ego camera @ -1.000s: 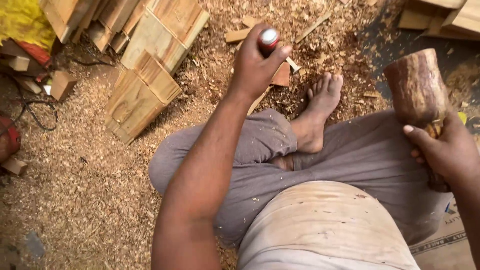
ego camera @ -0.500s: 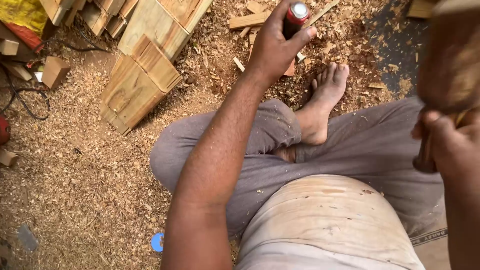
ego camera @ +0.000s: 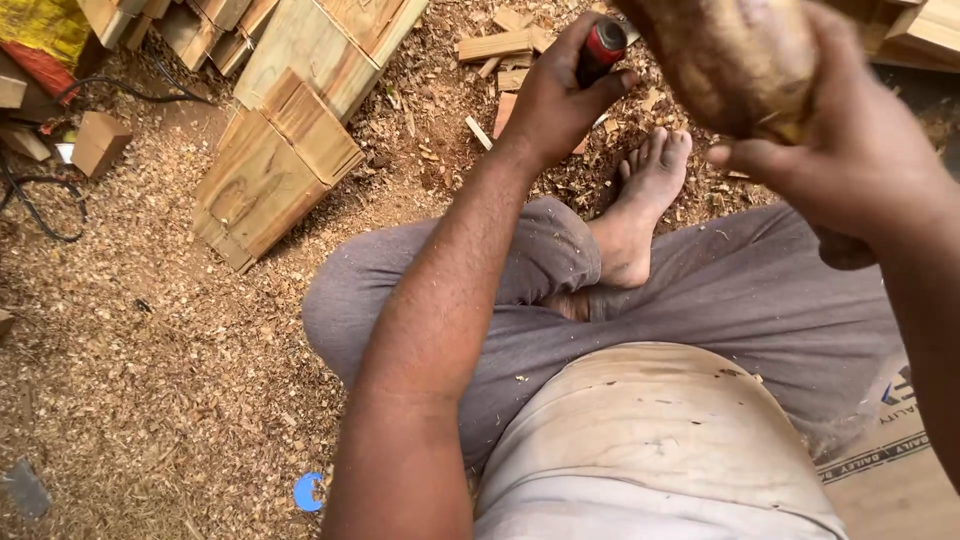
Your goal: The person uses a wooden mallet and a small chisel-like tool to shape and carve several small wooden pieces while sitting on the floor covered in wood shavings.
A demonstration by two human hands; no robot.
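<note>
Gripping a chisel (ego camera: 601, 48) by its red-and-black handle, the left hand (ego camera: 556, 100) is fully closed round it, fingers wrapped, thumb across; the blade end is hidden below the fist. It sits over a litter of pale wood offcuts (ego camera: 497, 47) and chips, just beyond the bare foot (ego camera: 640, 205). The right hand (ego camera: 850, 165) is clenched on the handle of a wooden mallet (ego camera: 735, 55), whose thick brown head fills the top of the view, just right of the chisel.

Vs. 0.5 s ago: mallet head has swung in leftward, now much nearer the chisel top; left hand has barely shifted. Vs. 1 s ago, the mallet was lower and off to the right edge.

Around: person sits cross-legged in grey trousers (ego camera: 740, 300) on a floor thick w/ sawdust (ego camera: 150, 380). Stacked pale timber blocks (ego camera: 275, 165) lie upper left, well apart from the hands. A small wood cube (ego camera: 100, 142) and black cable (ego camera: 40, 215) at far left. Blue bit (ego camera: 307, 492) near the left forearm, bottom. Cardboard sheet (ego camera: 890, 470) bottom right. The forearm and mallet head cover part of the work spot.
</note>
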